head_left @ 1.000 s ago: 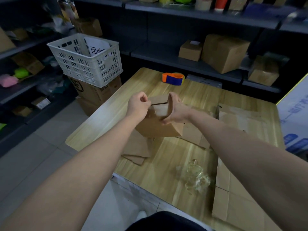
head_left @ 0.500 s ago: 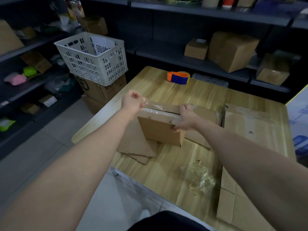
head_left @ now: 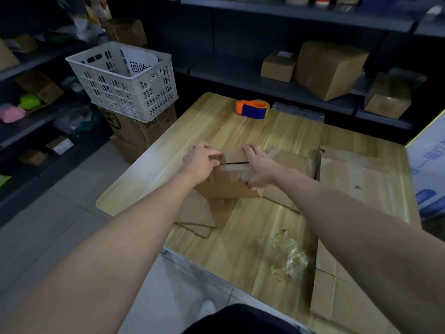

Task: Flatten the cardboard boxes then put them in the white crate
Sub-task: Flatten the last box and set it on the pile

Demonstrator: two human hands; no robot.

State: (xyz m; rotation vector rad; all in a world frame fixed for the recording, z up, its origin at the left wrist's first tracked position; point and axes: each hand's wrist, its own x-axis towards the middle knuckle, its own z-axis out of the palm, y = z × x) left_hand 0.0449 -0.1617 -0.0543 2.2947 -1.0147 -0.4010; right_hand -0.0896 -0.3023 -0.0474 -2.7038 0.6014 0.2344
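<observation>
Small box [head_left: 228, 186] sat mid table [head_left: 216, 131] on flattened sheets [head_left: 195, 213], not yet flat. Left hand [head_left: 201, 161] fingers curled on its left top edge, right hand [head_left: 258, 165] fingers hooked over the top flap. Risk: leftover tape holds and the flap tears, or the box skids on loose sheets. White crate [head_left: 125, 92] stood far left, off the table

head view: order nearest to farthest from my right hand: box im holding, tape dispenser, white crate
1. box, gripped by the right hand
2. tape dispenser, ahead, far edge of the table
3. white crate, off the table, far left
</observation>
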